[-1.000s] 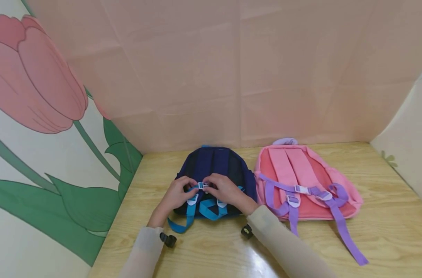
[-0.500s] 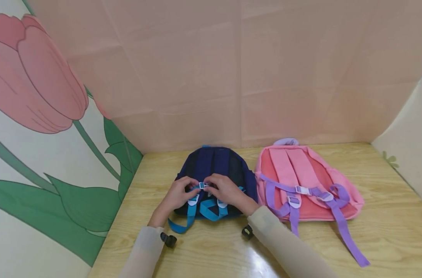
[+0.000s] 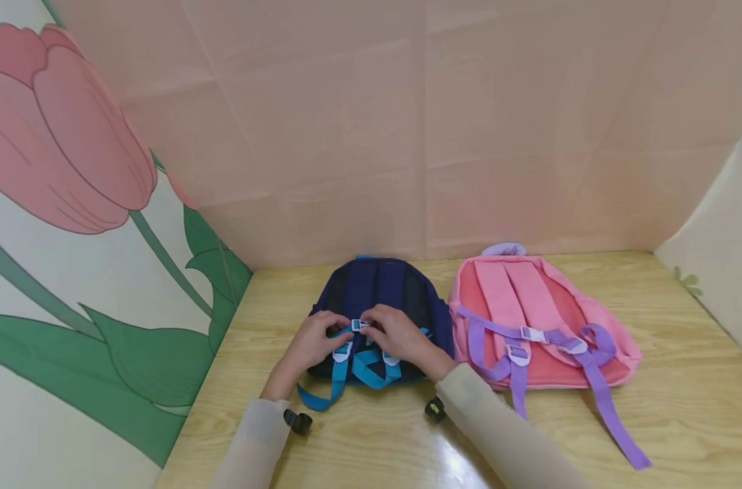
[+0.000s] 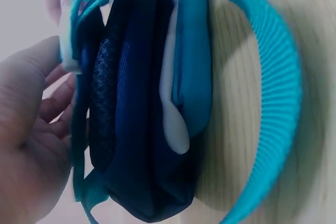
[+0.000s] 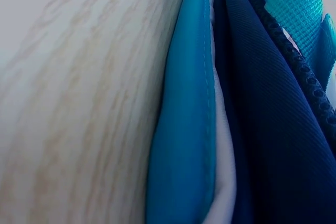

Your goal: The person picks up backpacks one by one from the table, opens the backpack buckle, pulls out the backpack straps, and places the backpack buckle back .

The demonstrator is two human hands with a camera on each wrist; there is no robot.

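A navy backpack (image 3: 375, 275) lies with its shoulder-strap side up on the table. Across its middle runs a light blue strap with a small white buckle (image 3: 356, 325). My left hand (image 3: 312, 339) pinches the strap at the buckle's left end, while my right hand (image 3: 401, 334) pinches its right end; the right fingers cover part of it. In the left wrist view, a loop of teal webbing (image 4: 281, 82) hangs in front of the backpack's side. The right wrist view shows the backpack's teal edge (image 5: 184, 129), with no right hand in it.
A pink backpack (image 3: 499, 282) lies to the right, touching or nearly touching the navy one. Its purple straps (image 3: 611, 414) trail over the wooden table (image 3: 358, 448), and its white buckle (image 3: 533, 334) is joined. A pink-brown backdrop (image 3: 322, 136) stands behind.
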